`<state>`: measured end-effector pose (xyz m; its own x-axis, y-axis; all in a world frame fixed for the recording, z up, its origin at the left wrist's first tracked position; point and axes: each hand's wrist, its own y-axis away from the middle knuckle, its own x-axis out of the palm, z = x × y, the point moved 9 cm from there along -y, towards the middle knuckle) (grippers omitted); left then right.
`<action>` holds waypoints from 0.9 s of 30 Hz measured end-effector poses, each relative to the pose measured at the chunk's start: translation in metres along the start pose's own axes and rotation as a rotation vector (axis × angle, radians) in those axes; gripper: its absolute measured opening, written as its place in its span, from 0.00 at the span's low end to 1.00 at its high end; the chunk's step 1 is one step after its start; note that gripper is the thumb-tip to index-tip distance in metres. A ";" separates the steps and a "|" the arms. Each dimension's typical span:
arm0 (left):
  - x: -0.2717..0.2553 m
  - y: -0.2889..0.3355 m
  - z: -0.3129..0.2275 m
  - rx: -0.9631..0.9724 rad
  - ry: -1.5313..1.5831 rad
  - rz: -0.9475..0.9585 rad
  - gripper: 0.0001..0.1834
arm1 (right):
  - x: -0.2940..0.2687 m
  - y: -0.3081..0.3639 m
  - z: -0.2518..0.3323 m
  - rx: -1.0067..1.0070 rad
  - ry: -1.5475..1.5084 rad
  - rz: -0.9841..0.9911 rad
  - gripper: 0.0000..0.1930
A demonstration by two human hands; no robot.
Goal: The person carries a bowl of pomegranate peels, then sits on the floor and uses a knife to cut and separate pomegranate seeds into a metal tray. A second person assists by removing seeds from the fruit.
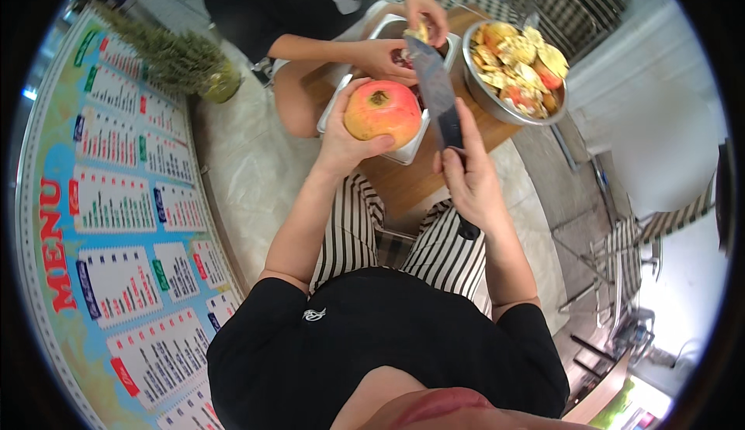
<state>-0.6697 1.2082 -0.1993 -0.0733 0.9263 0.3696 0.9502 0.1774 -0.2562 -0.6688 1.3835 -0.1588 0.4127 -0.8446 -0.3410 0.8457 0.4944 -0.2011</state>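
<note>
My left hand [341,147] is wrapped round a whole red-yellow pomegranate [382,116], its crown end facing up. To the right, my right hand [475,182] grips the dark handle of a large knife [434,81]. The broad blade points up and away, close beside the fruit but apart from it. Under the pomegranate is a metal pan [410,153], mostly hidden by the fruit. Across from me, a co-worker's hands [382,59] hold an opened pomegranate piece [402,58] with red seeds, and a bit of pale peel, above another metal pan [388,28].
A steel bowl [535,121] heaped with pomegranate peels stands at the right on the wooden table [400,188]. A large menu board [116,205] runs along the left, near a potted plant [221,84]. Folding chairs [621,251] stand at the right.
</note>
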 end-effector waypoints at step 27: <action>0.024 -0.015 -0.001 -0.047 -0.155 0.161 0.46 | 0.005 -0.012 0.017 -0.153 0.324 -0.042 0.34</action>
<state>-0.6853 1.2275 -0.1861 0.0381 0.9821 0.1844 0.9662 0.0109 -0.2575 -0.6706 1.3697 -0.1426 0.2295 -0.7678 -0.5982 0.7888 0.5067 -0.3478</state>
